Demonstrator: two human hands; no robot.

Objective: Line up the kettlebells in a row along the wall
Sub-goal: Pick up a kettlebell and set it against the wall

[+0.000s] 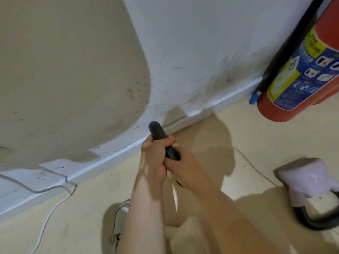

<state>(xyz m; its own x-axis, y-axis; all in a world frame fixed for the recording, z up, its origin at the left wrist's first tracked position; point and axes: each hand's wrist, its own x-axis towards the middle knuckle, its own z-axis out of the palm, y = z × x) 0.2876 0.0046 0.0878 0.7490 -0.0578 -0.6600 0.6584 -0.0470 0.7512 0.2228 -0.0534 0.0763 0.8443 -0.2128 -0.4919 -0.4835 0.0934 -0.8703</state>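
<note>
Both my hands grip the dark grey handle (156, 131) of a kettlebell close to the white baseboard (117, 153). My left hand (156, 154) wraps the handle's upper part, my right hand (181, 165) the lower part. The bell's body is hidden under my hands and forearms. A second kettlebell with a pale pink body (304, 180) and a black handle (311, 219) lies tipped on the beige floor at the right, apart from the wall.
A red fire extinguisher (300, 70) with a black hose stands against the wall at the upper right. A white cable (49, 215) runs along the floor at the lower left. My shoe (119, 222) shows below my left forearm.
</note>
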